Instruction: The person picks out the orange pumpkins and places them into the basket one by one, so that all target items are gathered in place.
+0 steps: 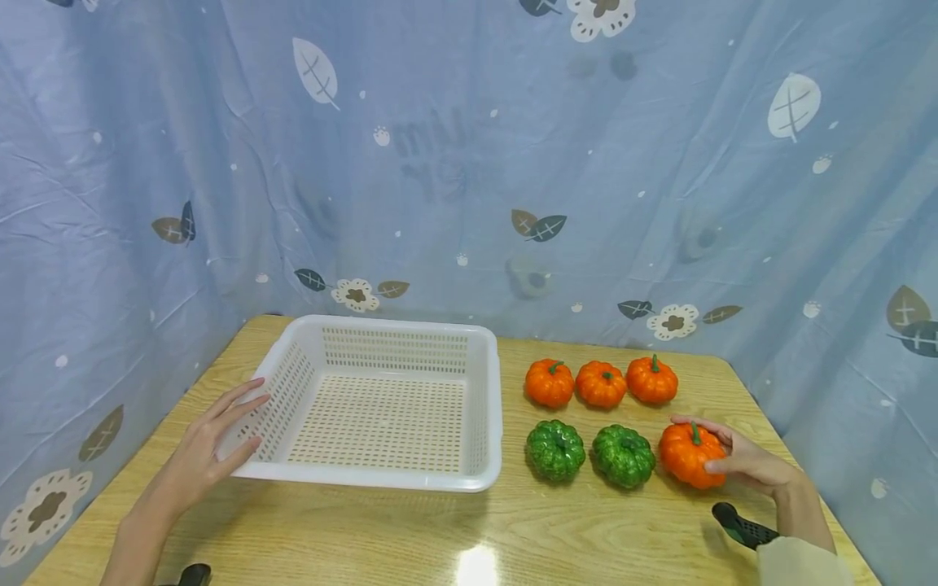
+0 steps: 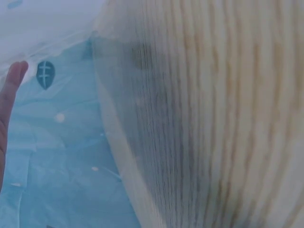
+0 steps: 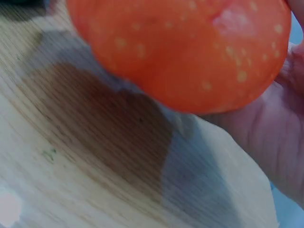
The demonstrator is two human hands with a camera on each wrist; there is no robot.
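My right hand (image 1: 755, 462) holds an orange toy pumpkin (image 1: 685, 457) with a green stem, fingers behind it and thumb at its near side. In the right wrist view the pumpkin (image 3: 185, 57) fills the top, over its shadow on the wood. At the left, my left hand (image 1: 192, 462) has its fingers spread over the left rim of a white plastic basket (image 1: 381, 478), which has nothing in it. Only the edge of that hand's fingers (image 2: 10, 92) shows in the left wrist view.
Two green pumpkins (image 1: 556, 452) (image 1: 624, 457) sit left of the held one. Behind them stands a row of three orange pumpkins (image 1: 601, 386). A blue patterned curtain (image 1: 454, 179) hangs around the wooden table (image 1: 352, 537). Dark straps (image 1: 743, 527) show by both wrists.
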